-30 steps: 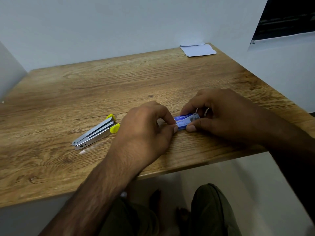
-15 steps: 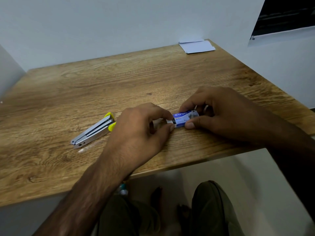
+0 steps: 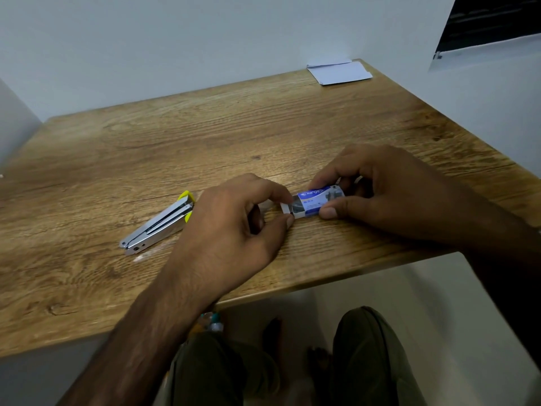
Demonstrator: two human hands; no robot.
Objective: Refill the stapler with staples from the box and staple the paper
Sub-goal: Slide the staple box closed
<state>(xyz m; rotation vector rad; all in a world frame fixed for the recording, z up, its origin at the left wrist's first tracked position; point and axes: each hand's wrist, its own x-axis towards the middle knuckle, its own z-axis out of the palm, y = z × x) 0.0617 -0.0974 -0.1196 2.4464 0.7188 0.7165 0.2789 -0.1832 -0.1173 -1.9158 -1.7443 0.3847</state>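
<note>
Right hand [image 3: 389, 194] pins the box [image 3: 317, 199] sleeve flat on the table [image 3: 205, 136], centre-right of frame, thumb and fingers pinching its long sides. Left hand [image 3: 234, 227] pinches the white tray's end – sleeve braced so the tray slides. Thin glossy card, blue print. Stapler [image 3: 159, 224], centre left, splayed open for loading – bare steel, yellow tips. Paper [image 3: 339, 72] upper right

You are sitting at a small wood-grain desk [image 3: 205, 136] tucked into a plain white-walled corner [image 3: 175, 39], looking like a home or office nook; folded paper [image 3: 339, 72] is lying well beyond your fingers.
</note>
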